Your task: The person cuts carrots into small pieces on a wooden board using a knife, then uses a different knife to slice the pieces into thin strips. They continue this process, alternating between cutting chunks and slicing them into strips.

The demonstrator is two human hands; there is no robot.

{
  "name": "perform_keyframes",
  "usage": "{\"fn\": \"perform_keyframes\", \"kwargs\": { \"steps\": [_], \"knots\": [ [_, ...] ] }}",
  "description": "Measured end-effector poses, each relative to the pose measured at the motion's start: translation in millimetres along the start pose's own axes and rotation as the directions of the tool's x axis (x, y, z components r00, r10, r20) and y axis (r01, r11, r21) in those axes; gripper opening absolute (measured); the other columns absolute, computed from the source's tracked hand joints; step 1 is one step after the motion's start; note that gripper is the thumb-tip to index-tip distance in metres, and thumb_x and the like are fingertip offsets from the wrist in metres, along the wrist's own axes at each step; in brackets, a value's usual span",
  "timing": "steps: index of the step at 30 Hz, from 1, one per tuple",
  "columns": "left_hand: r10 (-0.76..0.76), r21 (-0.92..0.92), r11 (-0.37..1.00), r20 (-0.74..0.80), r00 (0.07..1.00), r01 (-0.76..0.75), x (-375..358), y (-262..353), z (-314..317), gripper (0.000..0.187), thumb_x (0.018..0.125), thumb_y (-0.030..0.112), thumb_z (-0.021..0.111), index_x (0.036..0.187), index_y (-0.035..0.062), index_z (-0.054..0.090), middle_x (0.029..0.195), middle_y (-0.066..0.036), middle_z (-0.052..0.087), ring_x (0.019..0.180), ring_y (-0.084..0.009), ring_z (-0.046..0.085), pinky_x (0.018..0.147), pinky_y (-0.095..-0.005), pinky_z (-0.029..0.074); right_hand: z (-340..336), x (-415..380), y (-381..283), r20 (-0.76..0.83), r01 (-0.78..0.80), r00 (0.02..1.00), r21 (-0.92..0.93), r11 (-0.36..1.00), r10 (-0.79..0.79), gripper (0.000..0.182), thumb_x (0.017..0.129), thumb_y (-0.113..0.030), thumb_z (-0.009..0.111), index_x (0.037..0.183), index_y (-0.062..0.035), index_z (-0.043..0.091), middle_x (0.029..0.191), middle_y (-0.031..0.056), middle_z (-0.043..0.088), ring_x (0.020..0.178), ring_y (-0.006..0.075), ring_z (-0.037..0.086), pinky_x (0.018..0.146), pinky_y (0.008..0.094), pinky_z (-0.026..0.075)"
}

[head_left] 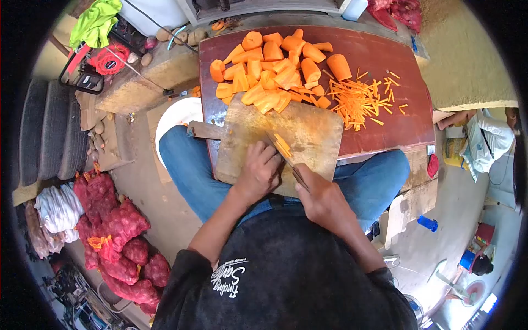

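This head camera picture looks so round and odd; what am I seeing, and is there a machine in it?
No machine is working here: these are a person's bare hands, seen from a camera worn on the head, looking forward and down. The right hand holds a knife; the left hand is on the cutting board, close to the blade. Orange carrot slices lie by the blade. Beyond, carrot chunks and thin carrot strips lie on a reddish table.
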State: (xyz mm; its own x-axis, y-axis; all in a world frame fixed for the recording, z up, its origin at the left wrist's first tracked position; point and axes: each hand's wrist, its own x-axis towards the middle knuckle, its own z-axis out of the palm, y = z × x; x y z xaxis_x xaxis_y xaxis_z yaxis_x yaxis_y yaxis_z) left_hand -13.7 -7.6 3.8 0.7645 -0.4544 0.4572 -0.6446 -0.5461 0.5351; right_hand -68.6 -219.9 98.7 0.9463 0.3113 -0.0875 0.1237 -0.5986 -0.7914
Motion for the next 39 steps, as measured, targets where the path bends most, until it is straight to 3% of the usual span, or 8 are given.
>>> {"fn": "perform_keyframes", "kwargs": {
  "steps": [4,7,13,28,31,34,37,39],
  "knots": [
    [0.009,0.038,0.999,0.004,1.0,-0.009,1.0,0.5,-2.0,0.028,0.073,0.001,0.079,0.099,-0.0011,0.071,0.097,-0.014,0.059,0.094,-0.036,0.056,0.083,-0.0484,0.046,-11.2,5.6,-9.5,0.071,-0.055,0.996,0.033,0.998,0.053,0.037,0.106,-0.011,0.063,0.141,-0.0014,0.056,0.11,0.0301,0.071,0.107,0.0533,0.069,0.087,0.0549,0.056],
    [-0.007,0.035,0.999,-0.021,1.0,0.008,-0.8,1.4,2.8,0.025,0.072,0.001,0.079,0.096,-0.0005,0.069,0.097,-0.014,0.058,0.095,-0.0364,0.056,0.083,-0.0489,0.046,-7.6,-11.0,-7.2,-0.005,-0.014,1.0,0.06,0.998,0.014,0.034,0.107,-0.014,0.062,0.139,-0.002,0.056,0.107,0.0312,0.069,0.105,0.0558,0.067,0.086,0.056,0.054],
    [-0.007,0.038,0.999,0.012,1.0,0.007,3.3,4.7,-6.2,0.023,0.072,0.001,0.076,0.094,-0.0004,0.069,0.096,-0.015,0.056,0.093,-0.0373,0.056,0.081,-0.0482,0.045,-8.3,6.1,-3.4,0.075,-0.075,0.995,0.053,0.996,0.071,0.037,0.106,-0.011,0.064,0.141,-0.002,0.057,0.109,0.0305,0.07,0.106,0.0548,0.068,0.087,0.0545,0.056],
    [-0.046,-0.002,0.999,-0.03,0.999,0.046,0.0,2.2,2.2,0.016,0.073,-0.001,0.076,0.086,-0.0002,0.067,0.091,-0.016,0.055,0.091,-0.0375,0.055,0.08,-0.0494,0.044,-3.8,-2.1,1.8,0.053,-0.019,0.998,0.016,1.0,0.019,0.04,0.107,-0.012,0.064,0.144,-0.0012,0.056,0.114,0.0306,0.071,0.106,0.053,0.07,0.086,0.0541,0.057],
    [-0.032,-0.047,0.999,-0.113,0.993,0.027,2.0,1.3,2.0,0.013,0.073,-0.002,0.075,0.083,-0.0006,0.066,0.089,-0.016,0.055,0.087,-0.0374,0.056,0.077,-0.0492,0.046,-4.7,1.6,-3.0,0.013,-0.001,1.0,0.049,0.999,0.0,0.037,0.107,-0.013,0.064,0.141,-0.0015,0.058,0.111,0.0296,0.071,0.104,0.051,0.072,0.087,0.0525,0.057],
    [-0.165,-0.101,0.984,-0.16,0.973,0.15,-7.5,-0.8,-5.1,0.011,0.074,-0.002,0.075,0.08,-0.0005,0.066,0.086,-0.016,0.057,0.083,-0.0371,0.056,0.073,-0.0478,0.046,-2.6,-4.8,4.8,-0.024,0.018,1.0,0.14,0.99,-0.014,0.03,0.107,-0.014,0.065,0.133,-0.0004,0.063,0.104,0.0273,0.072,0.097,0.0449,0.074,0.085,0.048,0.057],
    [-0.206,-0.173,0.971,-0.243,0.948,0.167,-0.4,-3.8,-3.0,0.008,0.075,-0.002,0.075,0.08,0.0001,0.069,0.084,-0.015,0.058,0.079,-0.0366,0.057,0.069,-0.0465,0.047,-27.6,-4.1,19.3,0.076,-0.134,0.989,0.116,0.984,0.126,0.028,0.107,-0.015,0.066,0.129,0.0024,0.067,0.098,0.025,0.073,0.091,0.0378,0.075,0.083,0.0431,0.057],
    [-0.217,-0.171,0.968,-0.211,0.953,0.182,-1.3,-4.7,-1.4,0.007,0.077,-0.002,0.075,0.082,0.0005,0.071,0.084,-0.014,0.06,0.078,-0.0363,0.058,0.071,-0.0471,0.047,-46.4,-3.8,50.7,-0.078,-0.111,0.99,0.038,0.993,0.114,0.032,0.107,-0.017,0.068,0.134,0.0019,0.068,0.111,0.0277,0.075,0.103,0.0463,0.074,0.089,0.046,0.059]
  ]
}}
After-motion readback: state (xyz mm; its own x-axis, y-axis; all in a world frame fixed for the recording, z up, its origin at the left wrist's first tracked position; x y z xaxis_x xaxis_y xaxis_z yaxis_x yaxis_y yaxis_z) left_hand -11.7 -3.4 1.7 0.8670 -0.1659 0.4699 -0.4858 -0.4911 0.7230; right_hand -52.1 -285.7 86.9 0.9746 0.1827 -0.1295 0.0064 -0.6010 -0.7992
